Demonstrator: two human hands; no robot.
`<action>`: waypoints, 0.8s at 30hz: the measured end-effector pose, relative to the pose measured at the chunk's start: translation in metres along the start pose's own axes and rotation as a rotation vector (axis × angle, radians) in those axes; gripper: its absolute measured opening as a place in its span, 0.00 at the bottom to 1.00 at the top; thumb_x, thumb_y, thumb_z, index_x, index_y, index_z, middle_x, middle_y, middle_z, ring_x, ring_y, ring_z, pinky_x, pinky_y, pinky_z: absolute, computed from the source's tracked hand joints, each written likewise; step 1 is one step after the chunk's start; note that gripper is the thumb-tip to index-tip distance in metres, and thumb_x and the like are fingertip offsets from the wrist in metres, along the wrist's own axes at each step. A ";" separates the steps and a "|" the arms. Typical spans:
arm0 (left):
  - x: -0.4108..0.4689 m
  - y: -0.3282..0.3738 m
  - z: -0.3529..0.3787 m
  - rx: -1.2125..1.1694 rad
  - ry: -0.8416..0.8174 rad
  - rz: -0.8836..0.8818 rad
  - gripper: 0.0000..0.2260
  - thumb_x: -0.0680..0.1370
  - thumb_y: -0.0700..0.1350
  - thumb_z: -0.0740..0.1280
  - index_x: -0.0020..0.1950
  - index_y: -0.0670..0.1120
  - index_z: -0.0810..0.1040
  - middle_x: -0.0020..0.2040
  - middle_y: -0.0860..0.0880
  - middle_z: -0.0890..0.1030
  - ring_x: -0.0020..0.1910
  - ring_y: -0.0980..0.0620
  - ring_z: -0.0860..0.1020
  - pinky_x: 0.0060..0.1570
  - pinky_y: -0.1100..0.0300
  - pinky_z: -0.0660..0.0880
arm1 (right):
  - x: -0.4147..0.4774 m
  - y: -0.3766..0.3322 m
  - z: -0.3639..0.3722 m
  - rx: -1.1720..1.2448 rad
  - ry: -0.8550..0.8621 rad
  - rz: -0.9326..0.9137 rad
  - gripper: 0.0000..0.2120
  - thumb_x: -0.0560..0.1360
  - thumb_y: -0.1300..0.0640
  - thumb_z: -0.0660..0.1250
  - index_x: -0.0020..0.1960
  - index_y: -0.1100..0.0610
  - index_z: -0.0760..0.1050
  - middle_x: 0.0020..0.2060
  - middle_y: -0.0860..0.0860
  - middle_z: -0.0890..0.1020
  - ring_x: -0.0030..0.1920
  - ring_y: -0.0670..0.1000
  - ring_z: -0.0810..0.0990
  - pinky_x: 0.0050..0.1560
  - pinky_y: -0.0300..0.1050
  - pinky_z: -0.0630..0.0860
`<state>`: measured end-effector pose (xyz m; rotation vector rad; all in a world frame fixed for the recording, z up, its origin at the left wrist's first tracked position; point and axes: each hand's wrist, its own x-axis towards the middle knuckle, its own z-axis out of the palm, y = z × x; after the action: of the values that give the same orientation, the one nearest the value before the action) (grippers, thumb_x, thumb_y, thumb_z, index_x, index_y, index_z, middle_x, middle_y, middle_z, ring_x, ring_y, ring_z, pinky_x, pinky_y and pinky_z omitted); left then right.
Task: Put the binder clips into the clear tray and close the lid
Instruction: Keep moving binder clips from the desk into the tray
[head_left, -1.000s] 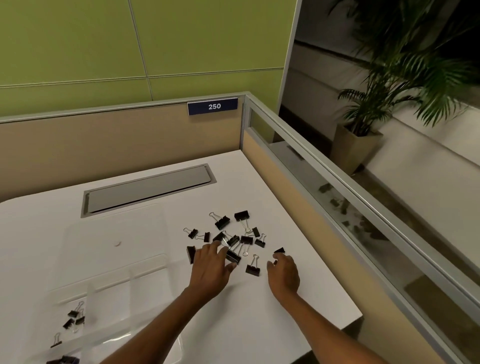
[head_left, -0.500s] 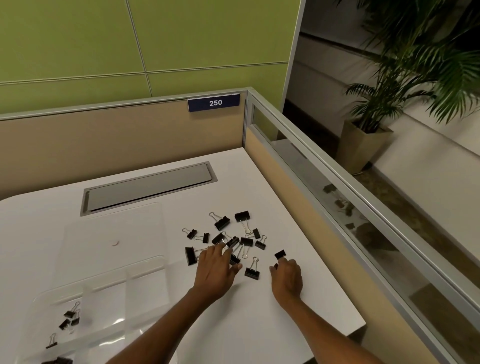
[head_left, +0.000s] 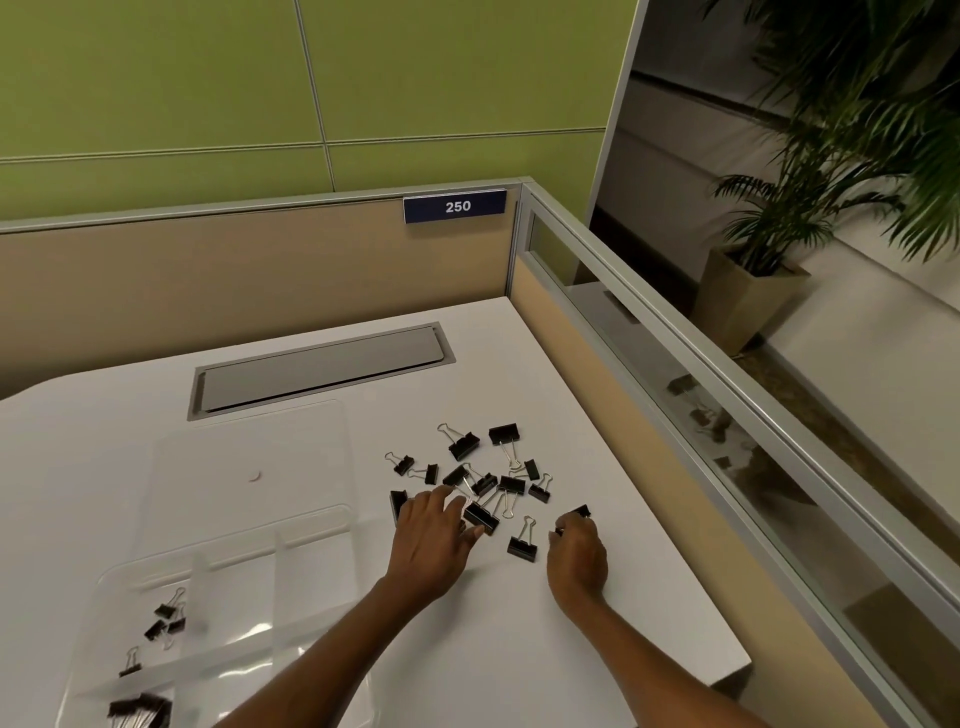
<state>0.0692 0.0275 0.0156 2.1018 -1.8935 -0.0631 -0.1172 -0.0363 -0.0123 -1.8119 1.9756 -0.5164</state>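
Several black binder clips (head_left: 485, 480) lie scattered on the white desk (head_left: 597, 415). My left hand (head_left: 428, 540) rests on the near edge of the pile, thumb and fingers closing round one black clip (head_left: 482, 518). My right hand (head_left: 577, 558) is to the right, its curled fingertips pinching a single clip (head_left: 580, 512). Another clip (head_left: 522, 545) lies between the two hands. The clear tray (head_left: 234, 561) sits at the lower left with dividers, and a few clips (head_left: 166, 618) are inside it. Its lid (head_left: 249, 447) lies open and flat behind it.
A grey cable hatch (head_left: 322, 366) is set into the desk behind the lid. Beige partitions with a "250" sign (head_left: 456, 206) wall the back, and a glass-topped partition (head_left: 727, 395) runs along the right. The desk's edge (head_left: 727, 675) is near my right forearm.
Both hands stay at the pile. My left fingers have drawn in around a clip, and my right fingertips have stayed curled at the lone clip on the right.
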 end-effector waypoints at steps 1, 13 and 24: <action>-0.001 -0.003 -0.001 -0.001 0.003 -0.006 0.23 0.75 0.60 0.54 0.57 0.47 0.77 0.57 0.45 0.78 0.53 0.43 0.77 0.51 0.50 0.73 | -0.001 -0.004 0.001 0.058 -0.013 -0.003 0.06 0.72 0.65 0.70 0.50 0.61 0.77 0.48 0.57 0.80 0.44 0.57 0.81 0.41 0.45 0.77; -0.037 -0.071 -0.039 0.035 0.084 -0.131 0.23 0.75 0.61 0.55 0.57 0.47 0.78 0.58 0.46 0.78 0.59 0.45 0.74 0.56 0.49 0.71 | -0.045 -0.115 0.014 0.497 -0.318 -0.161 0.11 0.69 0.68 0.73 0.51 0.62 0.81 0.45 0.54 0.83 0.42 0.46 0.81 0.38 0.26 0.74; -0.114 -0.169 -0.084 0.071 0.129 -0.341 0.23 0.74 0.60 0.55 0.56 0.46 0.78 0.58 0.44 0.79 0.57 0.42 0.75 0.54 0.46 0.72 | -0.128 -0.205 0.051 0.433 -0.510 -0.422 0.07 0.68 0.62 0.74 0.46 0.56 0.83 0.38 0.44 0.81 0.43 0.43 0.81 0.47 0.35 0.76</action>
<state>0.2375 0.1687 0.0328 2.3931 -1.4696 0.0629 0.0924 0.0732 0.0594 -1.8381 1.0577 -0.4941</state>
